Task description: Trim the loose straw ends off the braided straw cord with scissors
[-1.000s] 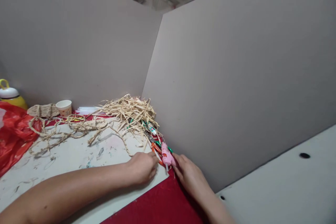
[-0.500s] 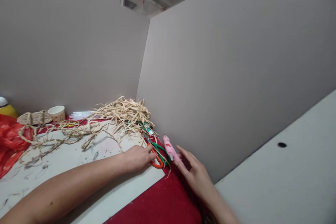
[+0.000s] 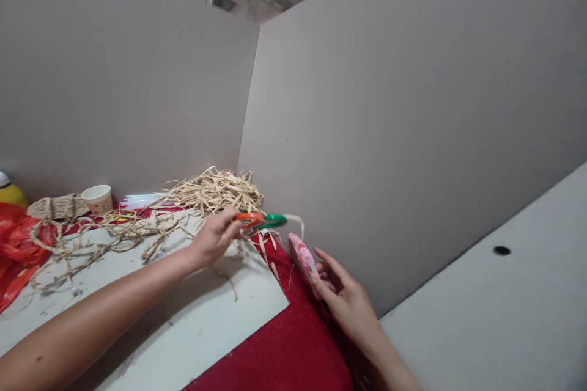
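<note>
My left hand (image 3: 214, 236) is raised above the white board (image 3: 192, 311) and grips a pair of scissors (image 3: 261, 220) with orange and green handles, a straw strip trailing from them. My right hand (image 3: 342, 296) rests on the red cloth (image 3: 284, 348) by the grey partition, its fingers closed around the lower end of a pink glue gun (image 3: 302, 255), which points up and away from me. A heap of loose straw strips (image 3: 213, 191) lies just behind the scissors in the corner.
Braided straw cord (image 3: 110, 229) sprawls over the board's left part. A paper cup (image 3: 97, 198), a woven straw piece (image 3: 57, 206), a red plastic bag (image 3: 16, 244) and a yellow container (image 3: 9, 192) stand at the left. Grey partitions close the back and right.
My left hand picked the scissors up from the board's edge and lifted them toward the straw heap. My right hand kept the pink glue gun and drew it slightly right.
</note>
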